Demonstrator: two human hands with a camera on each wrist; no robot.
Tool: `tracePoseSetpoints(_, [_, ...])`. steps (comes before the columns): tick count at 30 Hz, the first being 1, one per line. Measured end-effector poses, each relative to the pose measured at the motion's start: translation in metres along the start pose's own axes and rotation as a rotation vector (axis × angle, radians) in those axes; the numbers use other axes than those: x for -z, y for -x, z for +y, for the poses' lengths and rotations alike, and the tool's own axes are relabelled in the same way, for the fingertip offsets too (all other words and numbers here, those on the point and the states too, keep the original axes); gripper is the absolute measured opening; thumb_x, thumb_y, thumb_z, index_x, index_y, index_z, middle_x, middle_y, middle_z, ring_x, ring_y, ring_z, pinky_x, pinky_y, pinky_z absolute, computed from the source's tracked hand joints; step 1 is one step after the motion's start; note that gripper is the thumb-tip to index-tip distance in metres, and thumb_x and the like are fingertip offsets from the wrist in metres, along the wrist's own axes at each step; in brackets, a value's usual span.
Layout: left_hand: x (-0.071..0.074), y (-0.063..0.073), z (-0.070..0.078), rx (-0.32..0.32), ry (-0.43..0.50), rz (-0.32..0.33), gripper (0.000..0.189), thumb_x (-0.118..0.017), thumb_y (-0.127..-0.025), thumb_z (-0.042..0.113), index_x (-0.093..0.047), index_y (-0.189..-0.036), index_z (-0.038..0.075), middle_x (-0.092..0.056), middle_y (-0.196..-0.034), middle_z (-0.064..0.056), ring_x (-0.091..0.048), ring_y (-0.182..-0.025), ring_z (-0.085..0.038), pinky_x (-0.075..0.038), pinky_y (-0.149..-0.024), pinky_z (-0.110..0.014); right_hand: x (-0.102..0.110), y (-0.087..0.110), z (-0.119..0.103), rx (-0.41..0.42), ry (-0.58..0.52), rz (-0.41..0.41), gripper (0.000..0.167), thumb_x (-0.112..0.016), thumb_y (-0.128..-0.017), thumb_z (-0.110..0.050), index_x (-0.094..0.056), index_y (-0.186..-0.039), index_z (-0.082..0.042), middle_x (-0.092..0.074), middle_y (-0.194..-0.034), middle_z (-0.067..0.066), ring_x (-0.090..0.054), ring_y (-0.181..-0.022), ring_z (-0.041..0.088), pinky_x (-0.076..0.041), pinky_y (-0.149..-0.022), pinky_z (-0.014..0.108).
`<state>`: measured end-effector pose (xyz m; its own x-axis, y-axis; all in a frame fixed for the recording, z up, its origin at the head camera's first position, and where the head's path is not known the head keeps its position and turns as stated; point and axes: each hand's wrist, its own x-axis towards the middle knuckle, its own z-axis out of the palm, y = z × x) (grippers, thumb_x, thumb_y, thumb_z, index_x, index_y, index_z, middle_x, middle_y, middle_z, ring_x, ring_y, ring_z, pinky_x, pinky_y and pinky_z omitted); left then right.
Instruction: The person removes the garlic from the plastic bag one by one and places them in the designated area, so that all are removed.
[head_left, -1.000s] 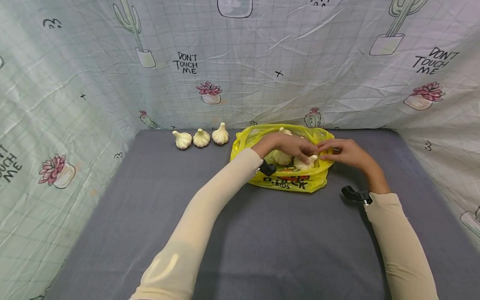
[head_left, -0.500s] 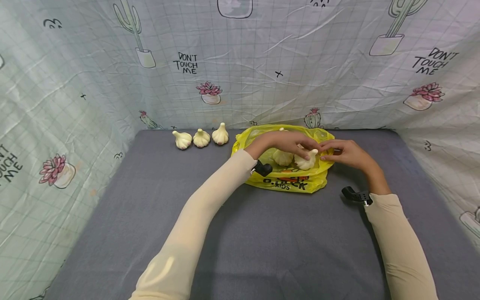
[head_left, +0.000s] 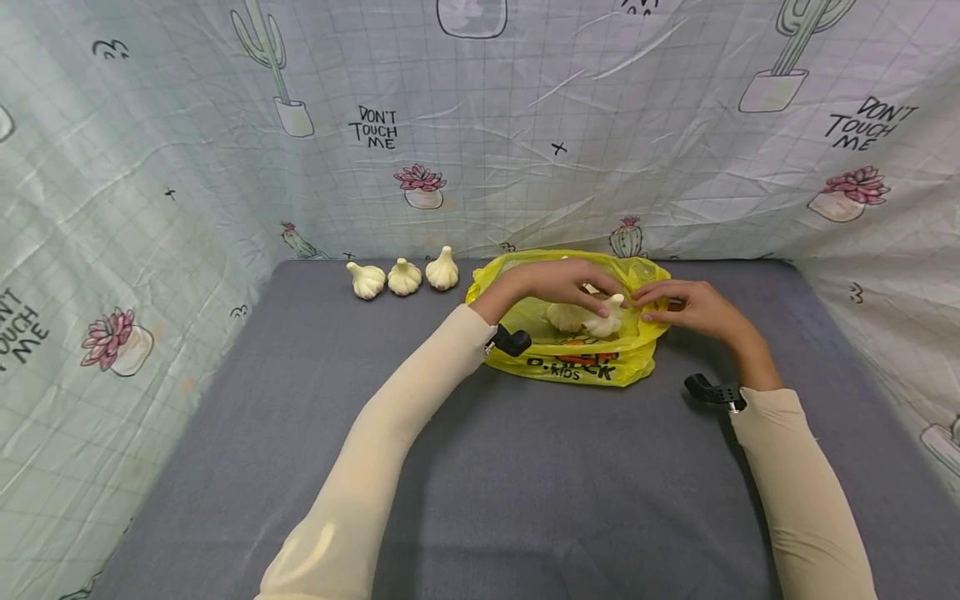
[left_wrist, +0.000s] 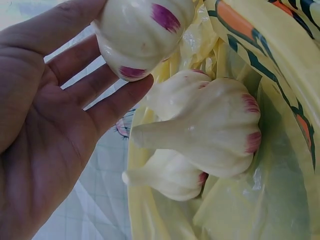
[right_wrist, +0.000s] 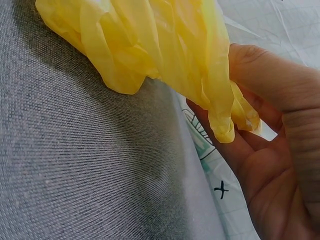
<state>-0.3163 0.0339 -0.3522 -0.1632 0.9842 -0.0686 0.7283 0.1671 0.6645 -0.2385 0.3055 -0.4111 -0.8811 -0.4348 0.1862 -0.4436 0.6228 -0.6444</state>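
Observation:
A yellow plastic bag (head_left: 637, 358) with black lettering stands with its mouth spread wide. Over that mouth, my left hand (head_left: 562, 282) holds a garlic bulb (left_wrist: 142, 35) between thumb and fingers; the bulb is white with purple streaks. Several more garlic bulbs (left_wrist: 220, 130) lie inside the bag, partly hidden by the hand in the head view. At the bag's right side, my right hand (head_left: 693, 307) pinches the gathered rim, and in the right wrist view the crumpled yellow plastic (right_wrist: 165, 50) runs between thumb and fingers.
Three garlic bulbs, the nearest one (head_left: 442, 269) to the bag upright, stand in a row at the back left of the grey cloth-covered table (head_left: 510, 483). A printed curtain (head_left: 487, 125) with cactus drawings hangs behind and along the sides.
My left hand has drawn a little left and up with the garlic bulb, lifting it from lower in the bag. The right hand stays at the rim.

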Motion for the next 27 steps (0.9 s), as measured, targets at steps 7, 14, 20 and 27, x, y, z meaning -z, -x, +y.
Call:
tracePoseSetpoints(7, [0.002, 0.01, 0.004, 0.01, -0.007, 0.004, 0.039, -0.062, -0.104, 0.024, -0.063, -0.138, 0.006, -0.064, -0.137, -0.004, -0.057, -0.124, -0.009, -0.041, -0.107, -0.022, 0.006, 0.003, -0.021, 0.018, 0.001, -0.028, 0.02, -0.075, -0.09, 0.002, -0.077, -0.11, 0.001, -0.069, -0.123, 0.022, -0.066, -0.101, 0.022, -0.049, -0.07, 0.019])
tracePoseSetpoints(14, [0.002, 0.021, 0.002, 0.012, -0.017, 0.05, 0.038, -0.061, -0.104, 0.023, -0.063, -0.139, 0.008, -0.063, -0.138, -0.003, -0.055, -0.127, -0.009, -0.041, -0.108, -0.022, 0.006, 0.003, -0.022, 0.002, -0.008, -0.014, 0.021, -0.076, -0.089, 0.003, -0.078, -0.109, -0.001, -0.069, -0.124, 0.019, -0.065, -0.103, 0.017, -0.049, -0.071, 0.019])
tracePoseSetpoints(20, [0.005, 0.033, -0.001, 0.021, -0.006, 0.08, 0.038, -0.062, -0.104, 0.025, -0.063, -0.139, 0.01, -0.061, -0.14, -0.002, -0.054, -0.129, -0.01, -0.042, -0.108, -0.025, 0.005, 0.003, -0.018, 0.017, -0.032, -0.002, 0.019, -0.076, -0.089, 0.002, -0.078, -0.107, -0.002, -0.068, -0.126, 0.02, -0.065, -0.101, 0.013, -0.05, -0.069, 0.019])
tracePoseSetpoints(27, [0.005, 0.052, 0.001, 0.038, 0.003, 0.112, 0.039, -0.06, -0.105, 0.025, -0.061, -0.141, 0.009, -0.062, -0.139, -0.003, -0.059, -0.116, -0.013, -0.048, -0.096, -0.027, 0.005, 0.003, -0.013, 0.024, -0.008, 0.005, 0.02, -0.077, -0.088, 0.001, -0.079, -0.107, -0.002, -0.067, -0.127, 0.021, -0.063, -0.102, 0.011, -0.048, -0.069, 0.022])
